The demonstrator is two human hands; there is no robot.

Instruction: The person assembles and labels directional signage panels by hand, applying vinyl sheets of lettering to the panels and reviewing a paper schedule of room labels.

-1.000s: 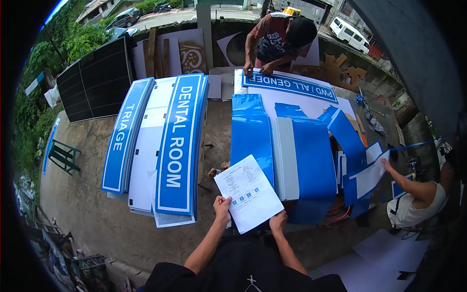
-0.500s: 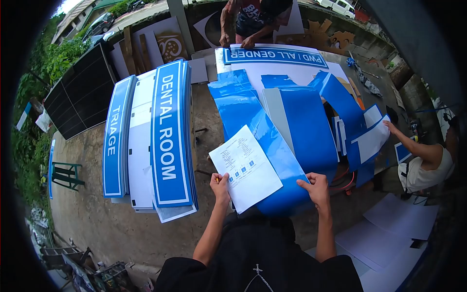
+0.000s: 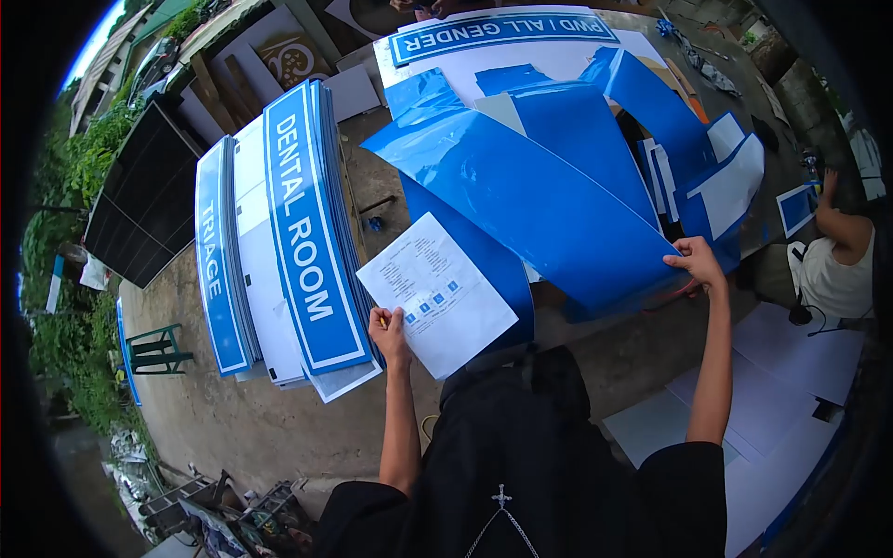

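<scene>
My left hand [image 3: 391,337] is closed on the lower left edge of a white printed paper [image 3: 456,325], which carries lines of text and a row of small blue squares. A small yellow item, possibly a pencil, shows at the same fingers. My right hand [image 3: 698,264] pinches the near right corner of a large glossy blue vinyl sheet [image 3: 549,214], raised and slanting across the table. Beneath it lie more blue sheets [image 3: 456,219] and a grey strip [image 3: 502,112]. The paper overlaps the blue material under it.
Stacked signs reading DENTAL ROOM [image 3: 302,219] and TRIAGE [image 3: 212,246] stand at left. A PWD / ALL GENDER sign [image 3: 502,35] lies at the far table edge. A co-worker in a white top [image 3: 842,279] is at right. White panels [image 3: 791,358] lie lower right; a green stool [image 3: 160,349] stands left.
My right hand has moved right and away from me, drawing the blue sheet's corner across the other sheets. My left hand with the paper has shifted slightly left. The co-worker's hand at right has left the blue-and-white scraps.
</scene>
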